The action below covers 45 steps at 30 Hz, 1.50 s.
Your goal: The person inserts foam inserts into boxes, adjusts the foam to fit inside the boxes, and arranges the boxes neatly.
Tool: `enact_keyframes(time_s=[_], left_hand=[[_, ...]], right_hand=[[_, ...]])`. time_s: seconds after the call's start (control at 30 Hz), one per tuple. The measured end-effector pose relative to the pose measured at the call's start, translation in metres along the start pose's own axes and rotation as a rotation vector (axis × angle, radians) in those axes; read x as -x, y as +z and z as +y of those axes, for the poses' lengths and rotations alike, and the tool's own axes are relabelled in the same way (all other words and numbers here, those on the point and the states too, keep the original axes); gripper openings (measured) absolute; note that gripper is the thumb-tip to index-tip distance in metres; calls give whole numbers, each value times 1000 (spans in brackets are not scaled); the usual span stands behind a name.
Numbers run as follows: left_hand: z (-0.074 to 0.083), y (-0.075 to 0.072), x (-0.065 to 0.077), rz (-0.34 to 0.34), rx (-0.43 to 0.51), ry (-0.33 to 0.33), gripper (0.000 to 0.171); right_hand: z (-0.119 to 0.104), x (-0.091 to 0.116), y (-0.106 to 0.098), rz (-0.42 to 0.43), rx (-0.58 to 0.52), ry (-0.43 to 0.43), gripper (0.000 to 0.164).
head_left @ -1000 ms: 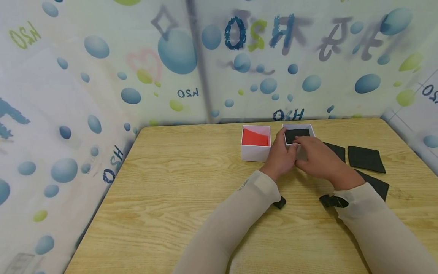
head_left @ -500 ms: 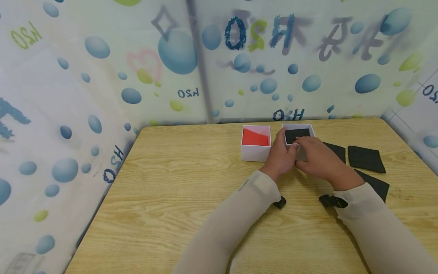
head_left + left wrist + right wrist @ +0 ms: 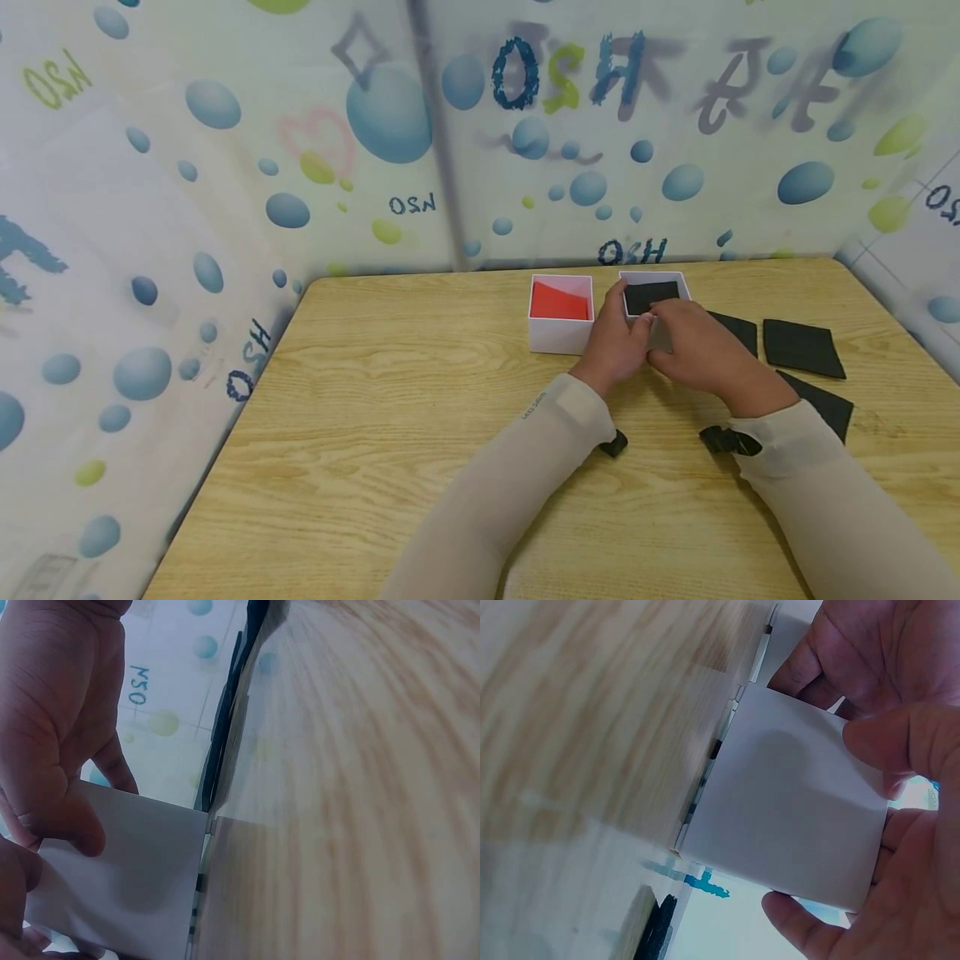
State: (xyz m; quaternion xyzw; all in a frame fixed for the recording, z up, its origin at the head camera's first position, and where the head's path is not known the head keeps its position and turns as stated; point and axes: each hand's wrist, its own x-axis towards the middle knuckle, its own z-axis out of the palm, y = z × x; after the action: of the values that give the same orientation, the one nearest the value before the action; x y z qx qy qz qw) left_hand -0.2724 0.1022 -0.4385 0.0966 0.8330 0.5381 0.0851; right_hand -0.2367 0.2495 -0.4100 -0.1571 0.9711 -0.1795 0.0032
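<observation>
My left hand grips a small white box by its left side, thumb toward the front wall. From the other side, my right hand holds the same box, its fingers over the near rim and along the right side. Inside lies a flat black piece, partly covered by the right fingertips. The left wrist view has the plain front wall of the box with a thumb pressed on it. Fingers of both hands stand around the box in the right wrist view.
Left of the hands stands another white box with a red piece inside. Several flat black squares lie to the right on the wooden table, one partly under the right forearm. A printed backdrop rises behind the table.
</observation>
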Motion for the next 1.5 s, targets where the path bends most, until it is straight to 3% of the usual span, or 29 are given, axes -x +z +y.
enact_keyframes(time_s=[0.83, 1.1, 1.5], left_hand=[[-1, 0, -1, -4, -2, 6, 67], [-2, 1, -1, -8, 3, 23, 67], [1, 3, 0, 15, 4, -2, 66]], right_hand=[[5, -2, 1, -6, -29, 7, 72], [13, 3, -17, -22, -134, 25, 79], [25, 17, -46, 9, -126, 129, 85]])
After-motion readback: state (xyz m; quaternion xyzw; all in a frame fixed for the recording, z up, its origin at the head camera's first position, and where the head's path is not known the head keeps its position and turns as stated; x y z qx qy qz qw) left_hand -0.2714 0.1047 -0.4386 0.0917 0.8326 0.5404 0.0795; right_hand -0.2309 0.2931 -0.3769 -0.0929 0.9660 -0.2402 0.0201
